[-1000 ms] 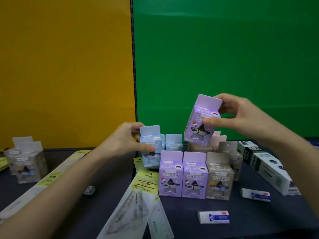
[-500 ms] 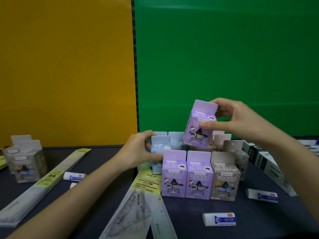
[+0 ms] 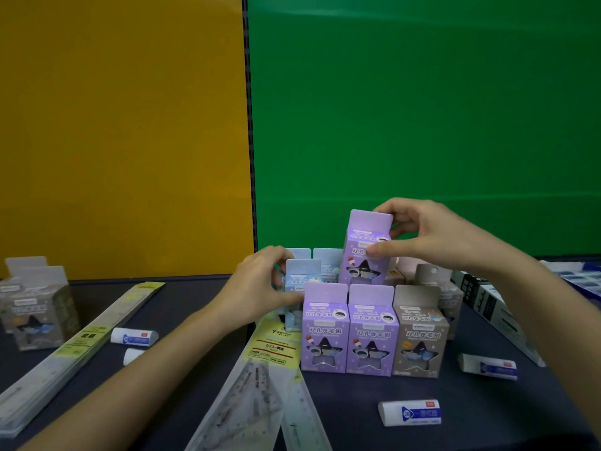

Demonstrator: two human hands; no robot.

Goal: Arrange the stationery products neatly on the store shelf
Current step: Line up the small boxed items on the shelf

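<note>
Purple box [image 3: 357,242] pinched in the right hand [image 3: 435,236] may slip and topple boxes [image 3: 370,333] below while left hand [image 3: 257,288] grips blue box [image 3: 304,275].

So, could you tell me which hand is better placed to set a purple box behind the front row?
The right hand, I'd say: it grips the raised purple box just behind the front purple boxes, so it likely only needs lowering. The left hand is busy gripping the light blue box beside them.

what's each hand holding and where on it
Right hand grips the raised purple box near its top, thumb on front, fingers behind the flap. Left hand holds the blue box by its left side.
</note>
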